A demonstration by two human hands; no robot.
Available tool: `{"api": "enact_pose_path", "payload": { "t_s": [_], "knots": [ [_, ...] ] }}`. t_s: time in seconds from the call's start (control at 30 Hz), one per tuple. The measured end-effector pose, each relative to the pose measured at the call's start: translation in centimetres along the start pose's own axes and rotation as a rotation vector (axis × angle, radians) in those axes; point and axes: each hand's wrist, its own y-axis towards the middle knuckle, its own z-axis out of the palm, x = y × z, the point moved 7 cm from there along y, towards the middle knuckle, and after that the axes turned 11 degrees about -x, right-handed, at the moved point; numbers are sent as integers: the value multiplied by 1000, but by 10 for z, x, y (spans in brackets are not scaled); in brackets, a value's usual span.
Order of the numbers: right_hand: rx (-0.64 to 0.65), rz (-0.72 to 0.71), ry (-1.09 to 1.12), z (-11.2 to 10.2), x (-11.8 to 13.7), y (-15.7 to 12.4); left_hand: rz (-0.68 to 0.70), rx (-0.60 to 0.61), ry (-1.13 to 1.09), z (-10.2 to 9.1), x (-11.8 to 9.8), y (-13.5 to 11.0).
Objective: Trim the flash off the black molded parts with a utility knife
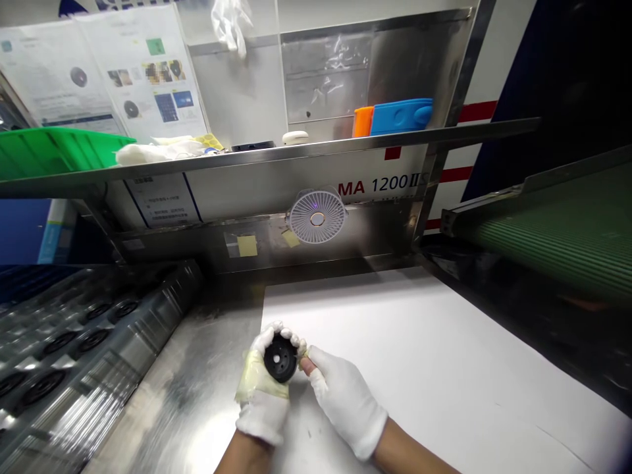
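A black round part [280, 357], a small disc with a few tiny holes in its face, sits held just above the steel bench [197, 382], right at the left edge of the white sheet [419, 342]. The left hand [261, 395], in a white glove, cups it from behind and below, with its fingers [269, 334] curled over the top rim. The right hand [345, 401], gloved too, comes in from the side, its fingertips [310, 361] pressed together and pinching the right rim. The face of the disc is tilted up towards the person.

As I see it, the hold works best kept on the rim alone, so that the gloves stay off the face and the holes stay in plain sight. Holding it low over the bench would also make a slip cost little.

To the left lies a clear tray [59, 342] of similar dark round pieces in rows. Against the back panel stands a small white fan [316, 216], under a steel shelf [296, 155] that carries a green bin [54, 148] and blue and orange blocks [399, 116]. A green ribbed conveyor [567, 243] runs off to the right
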Motion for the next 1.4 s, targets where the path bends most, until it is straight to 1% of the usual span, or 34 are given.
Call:
{"api": "enact_pose_path", "payload": {
  "t_s": [0.2,0.37,0.43,0.5,0.53,0.57,0.67,0.7,0.77,0.87,0.93,1.03,1.1,1.17,1.23,1.3,1.33,1.4],
  "knots": [
    [48,-18,-45,9,5,-6,4,-34,-64,-5,-1,3],
    [70,-38,-21,13,12,-9,58,-57,-105,-8,-1,8],
    [60,-35,0,12,10,-9,62,-113,-62,-11,1,10],
    [40,-30,29,9,6,-7,39,-192,27,-15,3,11],
    [29,-24,46,8,4,-6,27,-209,69,-16,3,10],
    [19,-16,59,6,2,-4,24,-201,97,-16,3,9],
    [3,19,52,3,-3,-2,41,-110,89,-9,-1,3],
    [1,27,31,3,-4,-2,44,-96,77,-8,-2,1],
    [0,27,-16,2,-3,-3,57,-109,60,-8,-3,-1],
    [9,3,-74,4,2,-5,152,-141,44,-10,-9,-2],
    [23,1,-95,7,5,-7,226,-141,49,-11,-13,-2],
    [57,6,-81,13,8,-10,294,-137,58,-13,-16,-3],
    [73,-5,-64,15,10,-11,319,-160,57,-15,-17,-3],
    [68,-18,-58,14,11,-11,273,-176,69,-17,-16,-3],
    [59,-28,-50,12,10,-11,147,-156,89,-16,-9,-1],
    [46,-37,-33,9,9,-9,32,-108,97,-14,-4,0],
    [40,-37,-27,7,9,-9,3,-87,96,-13,-3,1],
    [23,-21,-26,3,7,-7,-6,-81,86,-11,-3,2]
  ]
}}
